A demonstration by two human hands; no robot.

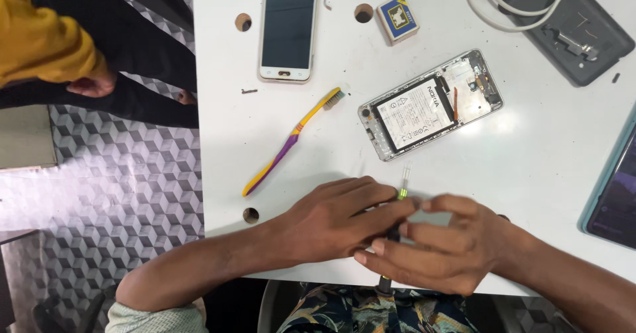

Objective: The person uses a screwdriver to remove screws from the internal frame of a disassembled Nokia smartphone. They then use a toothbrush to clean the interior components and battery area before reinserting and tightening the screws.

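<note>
My left hand (334, 219) and my right hand (445, 243) meet at the near edge of the white table (530, 154). Together they hold a slim dark screwdriver (401, 192) with a green collar; its clear tip points away from me and its handle end shows below my fingers. Just beyond the tip lies an opened phone (430, 104), back cover off, with its white battery and circuit board showing.
A yellow and purple toothbrush (291, 141) lies left of the opened phone. Farther back are a white phone (287, 27) face up, a small blue and yellow box (398, 17), a dark tray (576, 31) with white cable, and a teal-edged device (616, 187). Another person in a yellow sleeve (40, 38) sits at the left.
</note>
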